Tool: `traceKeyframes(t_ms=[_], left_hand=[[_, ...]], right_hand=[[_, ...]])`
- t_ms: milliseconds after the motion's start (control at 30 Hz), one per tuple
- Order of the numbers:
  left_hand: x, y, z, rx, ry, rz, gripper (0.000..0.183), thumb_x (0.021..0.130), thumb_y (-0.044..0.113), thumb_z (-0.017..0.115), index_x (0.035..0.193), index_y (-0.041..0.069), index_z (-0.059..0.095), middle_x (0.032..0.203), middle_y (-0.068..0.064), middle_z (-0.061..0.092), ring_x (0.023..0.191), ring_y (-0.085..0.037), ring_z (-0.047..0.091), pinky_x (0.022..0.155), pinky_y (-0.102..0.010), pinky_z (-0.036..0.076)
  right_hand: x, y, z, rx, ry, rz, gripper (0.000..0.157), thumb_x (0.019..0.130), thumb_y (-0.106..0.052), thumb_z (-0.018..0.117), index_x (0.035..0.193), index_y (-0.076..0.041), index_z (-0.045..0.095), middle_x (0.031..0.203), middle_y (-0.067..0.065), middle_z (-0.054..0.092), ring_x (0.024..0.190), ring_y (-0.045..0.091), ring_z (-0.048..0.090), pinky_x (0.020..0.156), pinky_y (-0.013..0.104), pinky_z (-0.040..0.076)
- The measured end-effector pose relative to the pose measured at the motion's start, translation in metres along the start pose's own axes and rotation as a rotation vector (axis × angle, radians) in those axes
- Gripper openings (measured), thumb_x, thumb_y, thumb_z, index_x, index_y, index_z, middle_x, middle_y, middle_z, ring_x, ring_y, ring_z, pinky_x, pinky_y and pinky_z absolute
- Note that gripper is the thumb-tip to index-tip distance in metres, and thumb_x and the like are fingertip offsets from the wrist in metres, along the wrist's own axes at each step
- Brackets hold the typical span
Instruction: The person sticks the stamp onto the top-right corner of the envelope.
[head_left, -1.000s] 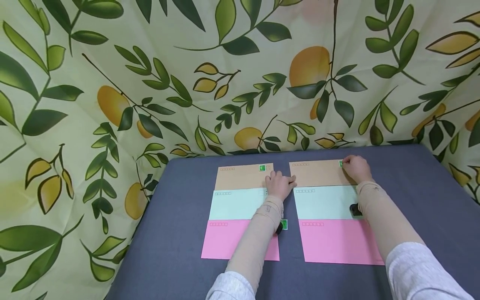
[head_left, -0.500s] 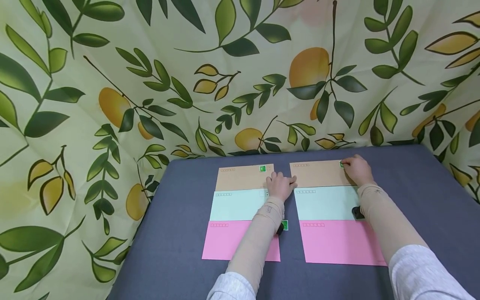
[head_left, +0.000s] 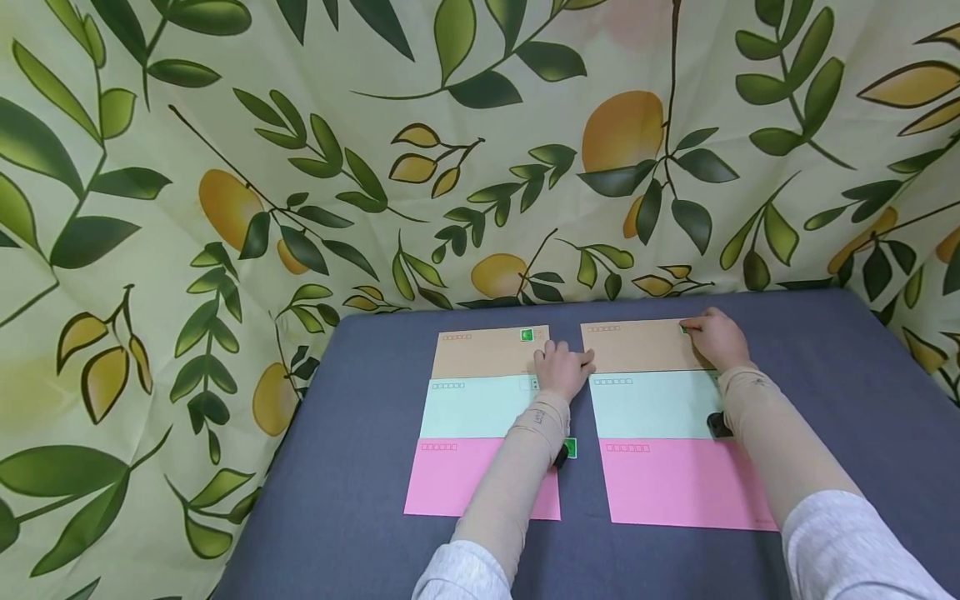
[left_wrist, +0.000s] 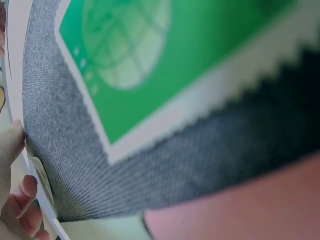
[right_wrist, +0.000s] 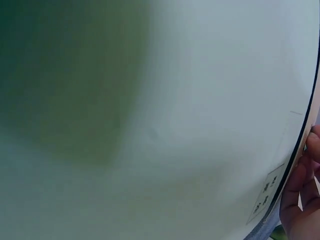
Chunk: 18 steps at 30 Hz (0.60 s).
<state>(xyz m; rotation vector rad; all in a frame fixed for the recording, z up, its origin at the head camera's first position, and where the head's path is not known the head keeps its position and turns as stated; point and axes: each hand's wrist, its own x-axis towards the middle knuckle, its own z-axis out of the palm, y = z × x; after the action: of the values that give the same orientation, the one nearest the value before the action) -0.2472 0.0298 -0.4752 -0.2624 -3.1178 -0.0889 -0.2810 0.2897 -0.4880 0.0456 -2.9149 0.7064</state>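
Note:
In the head view my right hand (head_left: 718, 339) is at the top right corner of the right tan envelope (head_left: 637, 346). Its fingertips hold a small green postage stamp (head_left: 684, 330), mostly covered by them, against the paper. My left hand (head_left: 561, 369) rests between the two columns of envelopes. Its fingers lie on the right edge of the left tan envelope (head_left: 480, 354), and its thumb reaches toward the right tan envelope's left edge. That left envelope bears a green stamp (head_left: 527, 335) at its top right.
Below the tan envelopes lie pale blue envelopes (head_left: 472, 408) (head_left: 648, 404) and pink envelopes (head_left: 450, 483) (head_left: 675, 487). Another green stamp (head_left: 572, 448) lies on the dark grey tablecloth (head_left: 330, 467) by my left wrist. A leaf-and-fruit patterned curtain (head_left: 450, 208) hangs behind the table.
My right fingertips have shifted slightly over the stamp at the corner, covering more of it. The left hand and the envelopes stay where they were.

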Motion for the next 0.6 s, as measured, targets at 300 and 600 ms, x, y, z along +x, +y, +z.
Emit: traceKeyframes(t_ms=[300, 600], left_hand=[[-0.003, 0.000, 0.000, -0.063, 0.074, 0.056, 0.028, 0.091, 0.049, 0.052, 0.115, 0.044, 0.063, 0.099, 0.009, 0.060, 0.090, -0.011, 0.044, 0.071, -0.027, 0.027], [-0.006, -0.021, -0.028, -0.184, 0.075, 0.111, 0.033, 0.091, 0.046, 0.052, 0.119, 0.034, 0.064, 0.107, 0.004, 0.061, 0.099, -0.013, 0.051, 0.079, -0.030, 0.034]], right_hand=[[-0.002, -0.002, -0.003, 0.025, -0.027, -0.016, 0.030, 0.092, 0.001, 0.043, 0.113, 0.006, 0.063, 0.102, 0.027, 0.050, 0.095, 0.044, 0.052, 0.082, 0.055, 0.042], [-0.003, -0.016, -0.017, 0.122, 0.019, -0.029, 0.028, 0.095, -0.007, 0.044, 0.114, 0.006, 0.060, 0.109, 0.027, 0.049, 0.096, 0.043, 0.051, 0.078, 0.054, 0.042]])
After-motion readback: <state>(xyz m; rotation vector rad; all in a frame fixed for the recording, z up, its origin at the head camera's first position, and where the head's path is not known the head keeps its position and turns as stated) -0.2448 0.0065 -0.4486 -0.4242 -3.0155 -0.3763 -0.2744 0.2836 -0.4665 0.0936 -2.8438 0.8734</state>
